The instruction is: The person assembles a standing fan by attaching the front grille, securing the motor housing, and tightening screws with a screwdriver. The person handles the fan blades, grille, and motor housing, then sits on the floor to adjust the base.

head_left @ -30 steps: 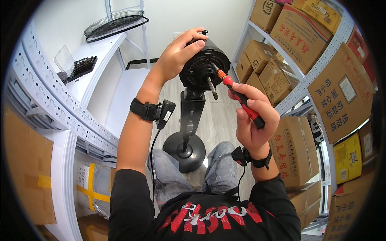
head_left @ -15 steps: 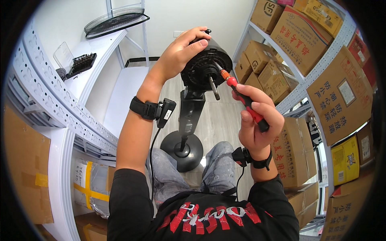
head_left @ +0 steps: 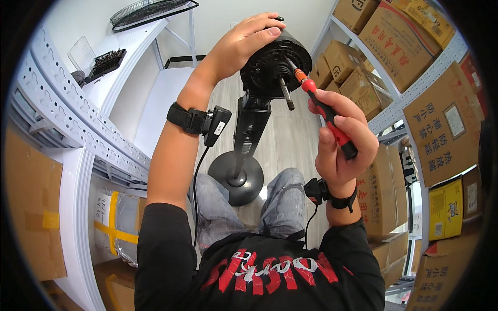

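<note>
A black stand fan without its blades or grille faces me, its motor housing (head_left: 259,75) at the top of a dark pole (head_left: 251,127). A metal shaft (head_left: 287,95) sticks out of the housing's front. My left hand (head_left: 244,45) is wrapped over the top left of the housing. In my right hand (head_left: 348,137) is a red and black screwdriver (head_left: 329,115) with an orange collar. It slants up and left, its tip at the housing's front, right of the shaft. Whether the tip sits in a screw is too small to tell. The round base (head_left: 236,179) stands on the floor beyond my knees.
On the left shelf (head_left: 132,49) lie a wire fan grille (head_left: 150,14) and an opened case of driver bits (head_left: 106,65). Racks with cardboard boxes (head_left: 443,122) line my right. A taped parcel (head_left: 116,228) sits low on the left. Black wrist devices (head_left: 215,127) trail cables.
The fan head and both hands appear slightly higher and farther right in view, as the whole view has shifted. The screwdriver stays against the housing, and both grips look the same.
</note>
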### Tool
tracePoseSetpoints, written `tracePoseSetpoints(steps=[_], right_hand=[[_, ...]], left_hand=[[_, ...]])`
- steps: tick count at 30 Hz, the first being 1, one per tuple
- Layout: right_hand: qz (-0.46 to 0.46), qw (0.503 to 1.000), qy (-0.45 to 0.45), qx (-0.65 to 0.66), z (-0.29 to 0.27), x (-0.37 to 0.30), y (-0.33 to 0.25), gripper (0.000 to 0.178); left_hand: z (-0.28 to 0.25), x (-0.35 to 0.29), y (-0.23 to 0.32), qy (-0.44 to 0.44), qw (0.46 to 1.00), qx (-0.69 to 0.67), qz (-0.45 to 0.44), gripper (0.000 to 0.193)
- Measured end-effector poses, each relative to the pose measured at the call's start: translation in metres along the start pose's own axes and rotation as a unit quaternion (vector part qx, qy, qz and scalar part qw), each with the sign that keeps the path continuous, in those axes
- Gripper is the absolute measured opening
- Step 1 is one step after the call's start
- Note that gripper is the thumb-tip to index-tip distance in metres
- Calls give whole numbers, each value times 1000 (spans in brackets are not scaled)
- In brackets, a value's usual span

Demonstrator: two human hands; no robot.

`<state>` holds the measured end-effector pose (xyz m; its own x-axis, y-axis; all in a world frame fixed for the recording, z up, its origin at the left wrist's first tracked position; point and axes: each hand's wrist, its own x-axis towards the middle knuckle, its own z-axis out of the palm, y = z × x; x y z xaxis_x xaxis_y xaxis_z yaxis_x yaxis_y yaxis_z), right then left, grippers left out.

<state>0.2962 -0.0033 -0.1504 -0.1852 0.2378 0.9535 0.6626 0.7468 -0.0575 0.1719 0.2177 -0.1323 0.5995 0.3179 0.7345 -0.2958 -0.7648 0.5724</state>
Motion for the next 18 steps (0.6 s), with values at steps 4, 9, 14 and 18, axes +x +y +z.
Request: tracePoseSetpoints(steps=[4, 9, 14, 18], right_hand=[[0, 1000, -5, -11, -2, 1, -1, 31], [0, 999, -23, -24, -3, 2, -5, 30], [18, 998, -39, -40, -4, 5, -12, 26], [8, 998, -51, -40, -2, 8, -14, 27]], left_hand=[[-1, 1, 1, -4, 1000, 2, -8, 48], [-3, 1, 7, -10, 1000, 14, -11, 48], [-3, 0, 7, -15, 1000, 14, -15, 48], [-3, 0, 6, -13, 1000, 21, 1, 47]])
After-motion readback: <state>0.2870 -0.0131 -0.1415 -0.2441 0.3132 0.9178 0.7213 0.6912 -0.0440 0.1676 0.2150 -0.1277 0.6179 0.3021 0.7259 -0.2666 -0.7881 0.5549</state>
